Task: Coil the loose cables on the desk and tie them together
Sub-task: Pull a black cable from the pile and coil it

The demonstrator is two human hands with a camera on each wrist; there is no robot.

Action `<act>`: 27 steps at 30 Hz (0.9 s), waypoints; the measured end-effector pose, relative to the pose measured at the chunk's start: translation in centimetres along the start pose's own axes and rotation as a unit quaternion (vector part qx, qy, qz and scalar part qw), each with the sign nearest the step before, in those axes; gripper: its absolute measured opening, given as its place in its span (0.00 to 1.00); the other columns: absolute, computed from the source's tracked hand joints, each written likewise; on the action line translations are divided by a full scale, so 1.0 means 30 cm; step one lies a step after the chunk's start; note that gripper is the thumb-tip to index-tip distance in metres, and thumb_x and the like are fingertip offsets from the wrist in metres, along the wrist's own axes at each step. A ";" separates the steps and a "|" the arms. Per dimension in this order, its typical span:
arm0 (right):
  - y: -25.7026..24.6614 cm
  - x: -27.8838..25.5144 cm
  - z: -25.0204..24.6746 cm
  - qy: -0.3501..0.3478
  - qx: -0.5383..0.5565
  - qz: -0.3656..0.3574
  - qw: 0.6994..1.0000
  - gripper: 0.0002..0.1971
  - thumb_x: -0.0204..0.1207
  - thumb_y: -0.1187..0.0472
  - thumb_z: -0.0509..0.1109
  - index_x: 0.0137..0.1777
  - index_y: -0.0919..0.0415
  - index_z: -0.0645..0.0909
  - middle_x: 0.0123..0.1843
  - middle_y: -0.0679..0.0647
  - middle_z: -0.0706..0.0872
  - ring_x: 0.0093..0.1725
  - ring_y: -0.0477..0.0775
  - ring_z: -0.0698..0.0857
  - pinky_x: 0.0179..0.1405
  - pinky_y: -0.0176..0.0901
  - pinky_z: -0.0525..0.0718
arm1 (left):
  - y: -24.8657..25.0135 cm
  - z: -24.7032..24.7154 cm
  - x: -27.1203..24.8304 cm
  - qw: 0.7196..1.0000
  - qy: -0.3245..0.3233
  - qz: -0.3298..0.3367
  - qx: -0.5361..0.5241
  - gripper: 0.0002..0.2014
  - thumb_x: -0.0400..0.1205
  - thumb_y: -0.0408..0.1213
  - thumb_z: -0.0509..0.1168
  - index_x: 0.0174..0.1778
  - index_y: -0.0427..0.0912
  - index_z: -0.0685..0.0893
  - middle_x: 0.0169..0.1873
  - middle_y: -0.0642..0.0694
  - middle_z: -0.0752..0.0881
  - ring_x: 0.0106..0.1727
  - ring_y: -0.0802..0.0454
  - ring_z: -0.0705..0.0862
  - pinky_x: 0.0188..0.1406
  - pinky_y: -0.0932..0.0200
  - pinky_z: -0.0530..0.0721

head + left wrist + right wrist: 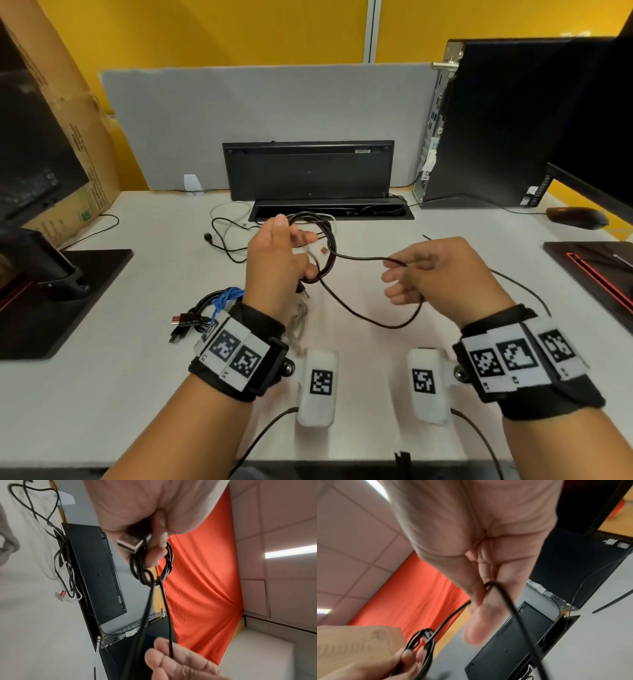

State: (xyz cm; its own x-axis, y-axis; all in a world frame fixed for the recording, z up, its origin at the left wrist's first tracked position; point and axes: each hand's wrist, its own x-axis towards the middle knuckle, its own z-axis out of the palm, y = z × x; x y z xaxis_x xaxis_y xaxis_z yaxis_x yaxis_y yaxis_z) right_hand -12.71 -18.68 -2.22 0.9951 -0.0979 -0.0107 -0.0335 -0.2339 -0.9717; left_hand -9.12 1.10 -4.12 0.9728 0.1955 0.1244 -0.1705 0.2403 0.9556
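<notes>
My left hand grips a coil of thin black cable above the middle of the desk. The coil hangs over my curled fingers, and its USB plug sticks out below the palm. From the coil the free length of black cable runs right to my right hand, which pinches it between thumb and fingers. Below that hand the cable loops down onto the desk and trails off to the right.
A tied bundle of black and blue cables lies left of my left wrist. More loose black and white cables lie near the open cable tray. An upright keyboard, a computer tower, a mouse and a monitor stand ring the desk.
</notes>
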 end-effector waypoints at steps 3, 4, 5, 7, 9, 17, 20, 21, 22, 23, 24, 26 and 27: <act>0.022 0.021 -0.040 0.066 -0.049 -0.050 0.995 0.08 0.77 0.69 0.70 0.42 0.60 0.90 0.29 0.50 0.89 0.21 0.40 0.80 0.24 0.34 0.79 | 0.001 -0.006 -0.003 0.997 -0.013 -0.040 -0.059 0.17 0.90 0.45 0.52 0.38 0.43 0.75 0.22 0.47 0.79 0.16 0.55 0.68 0.20 0.61 0.72; 0.030 0.024 -0.048 0.079 -0.099 -0.077 0.989 0.08 0.78 0.65 0.71 0.43 0.55 0.91 0.27 0.45 0.88 0.22 0.37 0.79 0.26 0.28 0.75 | 0.003 -0.008 -0.005 0.993 -0.025 -0.060 -0.101 0.17 0.90 0.45 0.53 0.38 0.42 0.75 0.19 0.48 0.73 0.16 0.56 0.65 0.18 0.62 0.71; 0.037 0.027 -0.053 0.082 -0.147 -0.103 0.980 0.08 0.78 0.61 0.71 0.42 0.51 0.91 0.26 0.38 0.86 0.24 0.34 0.79 0.26 0.23 0.72 | 0.009 -0.010 -0.006 0.985 -0.038 -0.082 -0.143 0.17 0.90 0.45 0.53 0.38 0.41 0.75 0.18 0.50 0.67 0.16 0.57 0.62 0.17 0.63 0.70; 0.043 0.024 -0.057 0.065 -0.223 -0.119 0.965 0.08 0.78 0.57 0.71 0.42 0.42 0.90 0.28 0.31 0.85 0.33 0.28 0.81 0.28 0.20 0.72 | 0.023 -0.018 -0.005 0.966 -0.061 -0.125 -0.218 0.17 0.89 0.46 0.54 0.38 0.41 0.76 0.17 0.53 0.62 0.15 0.58 0.58 0.16 0.65 0.68; 0.047 0.022 -0.059 0.035 -0.288 -0.107 0.951 0.08 0.78 0.53 0.71 0.44 0.39 0.90 0.39 0.31 0.89 0.39 0.29 0.82 0.32 0.21 0.71 | 0.037 -0.027 -0.001 0.946 -0.084 -0.156 -0.271 0.17 0.88 0.46 0.55 0.37 0.40 0.77 0.17 0.54 0.61 0.14 0.59 0.57 0.15 0.66 0.67; 0.023 0.001 -0.060 -0.061 -0.440 -0.099 0.890 0.25 0.69 0.43 0.77 0.65 0.25 0.76 0.44 0.37 0.80 0.49 0.41 0.79 0.41 0.36 0.75 | 0.047 -0.041 0.005 0.911 -0.066 -0.166 -0.372 0.13 0.86 0.34 0.51 0.48 0.35 0.80 0.21 0.55 0.61 0.16 0.59 0.59 0.17 0.66 0.69; 0.022 -0.017 -0.044 -0.150 -0.397 -0.078 0.902 0.56 0.53 0.42 0.85 0.75 0.18 0.52 0.52 0.35 0.73 0.57 0.41 0.66 0.53 0.39 0.73 | 0.048 -0.046 0.015 0.907 -0.024 -0.133 -0.399 0.12 0.87 0.33 0.49 0.49 0.36 0.78 0.20 0.54 0.61 0.16 0.59 0.59 0.18 0.66 0.70; 0.026 -0.021 -0.038 -0.163 -0.391 -0.077 0.903 0.61 0.51 0.43 0.86 0.74 0.16 0.44 0.56 0.34 0.71 0.60 0.41 0.62 0.57 0.41 0.72 | 0.048 -0.049 0.017 0.906 -0.013 -0.122 -0.404 0.12 0.87 0.32 0.49 0.48 0.37 0.78 0.20 0.54 0.62 0.17 0.59 0.59 0.18 0.66 0.70; 0.026 -0.022 -0.033 -0.163 -0.397 -0.081 0.900 0.64 0.52 0.43 0.86 0.73 0.15 0.38 0.61 0.35 0.69 0.63 0.43 0.60 0.62 0.44 0.69 | 0.049 -0.052 0.019 0.906 -0.006 -0.113 -0.407 0.12 0.87 0.33 0.49 0.46 0.38 0.77 0.20 0.54 0.62 0.17 0.59 0.59 0.18 0.66 0.69; 0.024 -0.023 -0.029 -0.151 -0.409 -0.089 0.896 0.63 0.55 0.42 0.85 0.72 0.15 0.35 0.66 0.36 0.67 0.66 0.45 0.58 0.65 0.45 0.66 | 0.050 -0.055 0.021 0.907 -0.002 -0.106 -0.407 0.12 0.88 0.34 0.49 0.44 0.39 0.76 0.20 0.54 0.62 0.17 0.59 0.59 0.18 0.66 0.69; 0.021 -0.021 -0.029 -0.131 -0.422 -0.106 0.891 0.59 0.60 0.42 0.82 0.73 0.17 0.35 0.71 0.37 0.65 0.70 0.47 0.56 0.68 0.46 0.62 | 0.051 -0.057 0.022 0.908 0.001 -0.102 -0.407 0.13 0.88 0.36 0.50 0.42 0.40 0.76 0.19 0.54 0.62 0.16 0.59 0.58 0.18 0.66 0.69; 0.014 -0.012 -0.033 -0.085 -0.425 -0.160 0.887 0.43 0.71 0.41 0.73 0.77 0.20 0.46 0.77 0.38 0.63 0.74 0.44 0.54 0.69 0.42 0.56 | 0.052 -0.055 0.019 0.908 0.001 -0.101 -0.406 0.17 0.89 0.45 0.50 0.39 0.42 0.75 0.19 0.54 0.60 0.16 0.58 0.57 0.17 0.66 0.68; 0.008 -0.010 -0.032 -0.062 -0.409 -0.191 0.890 0.35 0.74 0.41 0.70 0.77 0.23 0.56 0.77 0.38 0.65 0.75 0.43 0.54 0.69 0.39 0.55 | 0.051 -0.050 0.016 0.909 -0.001 -0.102 -0.404 0.19 0.90 0.48 0.50 0.38 0.43 0.75 0.19 0.54 0.60 0.16 0.58 0.57 0.17 0.66 0.68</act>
State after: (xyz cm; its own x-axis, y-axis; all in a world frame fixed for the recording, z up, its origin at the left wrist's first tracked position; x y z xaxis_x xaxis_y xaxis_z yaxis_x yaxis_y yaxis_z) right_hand -13.11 -19.64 -2.24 0.9493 0.2354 0.2085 0.3037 -0.8584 -0.4134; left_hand -9.14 2.99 -3.00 0.9972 0.0672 -0.0319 -0.0456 0.8913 0.4512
